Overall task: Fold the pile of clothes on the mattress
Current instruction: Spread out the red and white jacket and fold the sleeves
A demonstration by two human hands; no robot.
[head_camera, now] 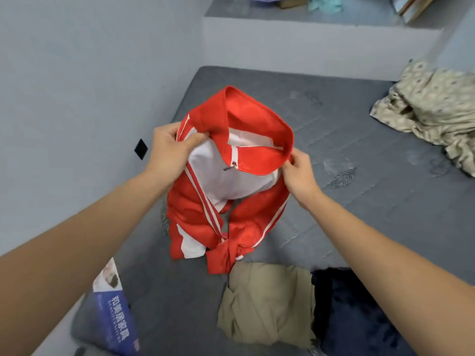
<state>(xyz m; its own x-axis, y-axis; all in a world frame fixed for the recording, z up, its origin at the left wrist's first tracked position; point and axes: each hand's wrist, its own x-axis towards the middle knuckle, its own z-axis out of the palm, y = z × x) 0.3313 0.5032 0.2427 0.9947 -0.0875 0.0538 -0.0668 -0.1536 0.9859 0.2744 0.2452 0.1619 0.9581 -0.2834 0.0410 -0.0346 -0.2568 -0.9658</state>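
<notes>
Both hands up w/ the red-and-white jacket (226, 191); left hand (169, 150) pinches 1 side of the collar, right hand (299, 170) pinches the other; collar points away toward the wall, long axis hanging down, hem touching the mattress (359, 214). Looks like the straightening step; next prob. lay it flat, zip up, sleeves in; khaki garment (267, 304) folded near.
</notes>
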